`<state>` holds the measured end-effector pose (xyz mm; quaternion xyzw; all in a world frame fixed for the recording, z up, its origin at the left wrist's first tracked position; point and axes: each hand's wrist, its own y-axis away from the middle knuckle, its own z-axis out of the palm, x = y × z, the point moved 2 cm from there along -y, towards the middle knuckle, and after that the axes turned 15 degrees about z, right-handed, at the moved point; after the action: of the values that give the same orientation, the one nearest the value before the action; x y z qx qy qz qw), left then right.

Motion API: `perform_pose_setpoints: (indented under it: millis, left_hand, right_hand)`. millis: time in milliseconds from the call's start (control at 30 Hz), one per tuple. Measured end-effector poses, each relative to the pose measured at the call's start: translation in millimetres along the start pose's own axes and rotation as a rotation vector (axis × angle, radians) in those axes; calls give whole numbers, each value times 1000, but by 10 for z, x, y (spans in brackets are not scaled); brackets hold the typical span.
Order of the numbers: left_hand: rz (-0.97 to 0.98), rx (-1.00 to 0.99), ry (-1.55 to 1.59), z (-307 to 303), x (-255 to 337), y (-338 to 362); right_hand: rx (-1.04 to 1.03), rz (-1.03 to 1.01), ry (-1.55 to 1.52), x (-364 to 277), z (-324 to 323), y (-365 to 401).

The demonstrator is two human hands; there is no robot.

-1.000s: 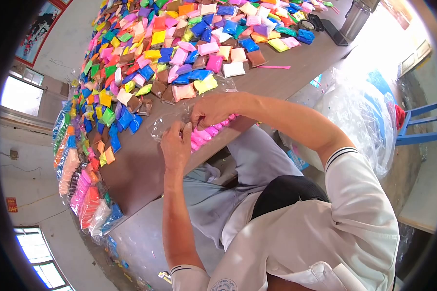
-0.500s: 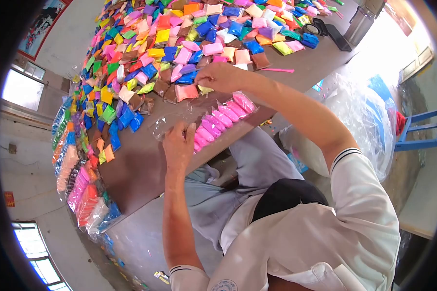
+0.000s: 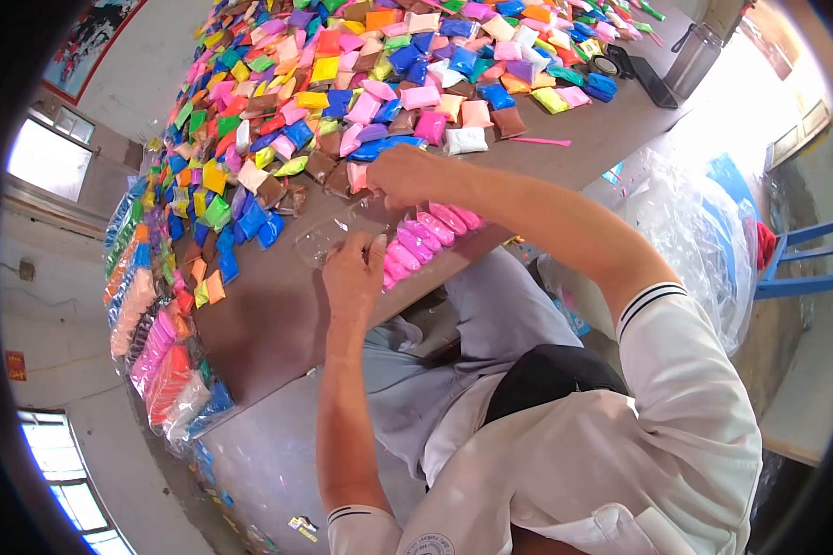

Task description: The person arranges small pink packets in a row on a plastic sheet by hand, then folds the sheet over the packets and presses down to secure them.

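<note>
A clear plastic bag holding a row of pink packets (image 3: 428, 231) lies along the table's near edge. My left hand (image 3: 352, 270) is at the bag's left end, its fingers bent and pressed together on the clear film (image 3: 322, 239). Just above the row, my right hand (image 3: 400, 176) is closed near the bag's upper edge; what its fingers hold, if anything, is hidden. A salmon-pink packet (image 3: 356, 176) touches the fingers of that hand. Behind both hands spreads a large heap of small coloured packets (image 3: 342, 92).
The brown table (image 3: 259, 314) holds a metal flask (image 3: 692, 60), a dark phone-like object (image 3: 653, 83) and a pink stick (image 3: 541, 141). Filled clear bags (image 3: 162, 351) hang at the left edge. At the right are plastic sheeting (image 3: 685, 231) and a blue stool (image 3: 801, 254).
My right hand has moved down and left towards the bag, uncovering a magenta packet and a white packet in the heap. The view has shifted slightly.
</note>
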<state>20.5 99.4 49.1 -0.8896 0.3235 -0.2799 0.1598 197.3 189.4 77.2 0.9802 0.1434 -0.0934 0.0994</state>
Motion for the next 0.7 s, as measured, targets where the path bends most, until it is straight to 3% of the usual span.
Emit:
perform_pose_setpoints:
  millis: [100,200,300,400,700]
  left_hand:
    - [2,7,-10,5,16,2]
    - [-4,-2,-37,-1,40,-6]
    - [-10,-5,-48,-6,45,-3]
    - [0,3,-19,6,31,6]
    - [15,-6,10,-10,76,-8]
  right_hand:
    - [-129,-32,-225,-19,-155,88]
    - [-126,-114,-262,33,-92,-15]
    - [27,-258,-422,26,-142,32]
    - [-128,-209,-380,-10,-269,75]
    - [-70,-318,-264,-99,-442,266]
